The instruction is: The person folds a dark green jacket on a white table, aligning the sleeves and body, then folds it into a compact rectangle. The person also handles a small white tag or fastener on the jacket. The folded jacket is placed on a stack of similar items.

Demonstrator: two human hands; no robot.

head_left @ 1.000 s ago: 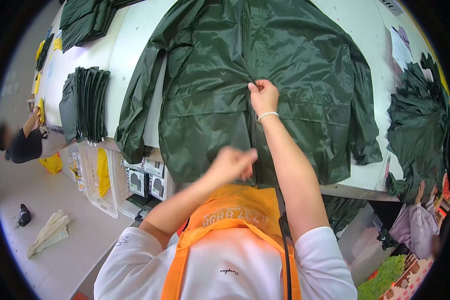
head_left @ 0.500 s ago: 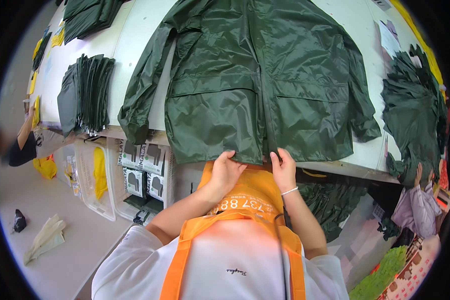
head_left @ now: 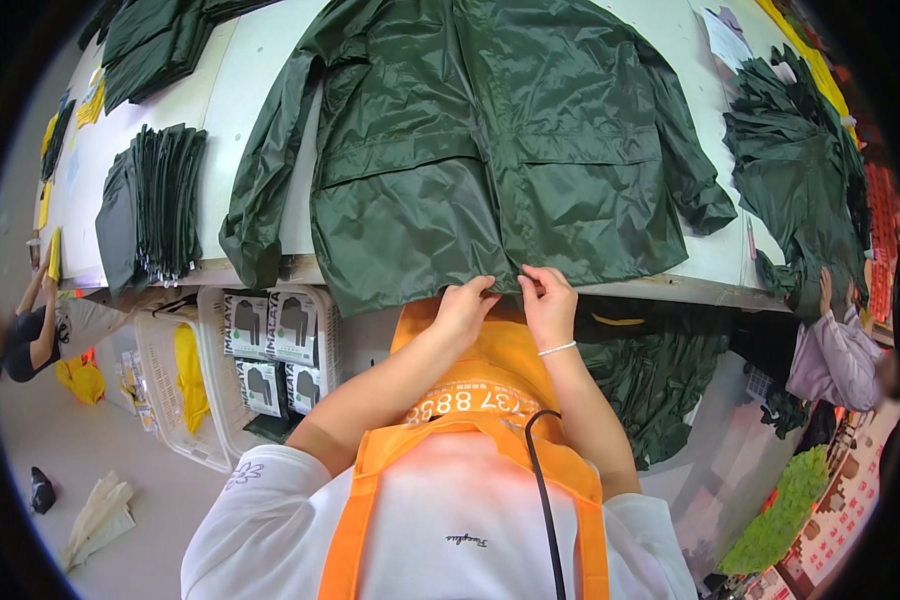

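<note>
A shiny dark green rain jacket [head_left: 400, 230] lies spread on the white table, its hem hanging at the near edge. Its two front halves meet along the middle, with a flap pocket on each side and the sleeves out to left and right. My left hand [head_left: 464, 308] pinches the hem just left of the front opening. Close beside it, my right hand [head_left: 547, 300], a white bracelet at the wrist, pinches the hem right of the opening. Thumbs and fingertips are closed on the fabric at both corners.
A stack of folded dark green garments [head_left: 160, 205] sits on the table's left, more folded ones [head_left: 155, 45] behind it. Crumpled green garments [head_left: 795, 170] lie at right. Crates [head_left: 215, 420] with packaged items stand below the table. Co-workers are at far left [head_left: 35, 345] and right [head_left: 830, 355].
My hands have drawn the two front edges together at the hem, closing the gap between them. Both hands have moved slightly up, and the whole view has shifted a little.
</note>
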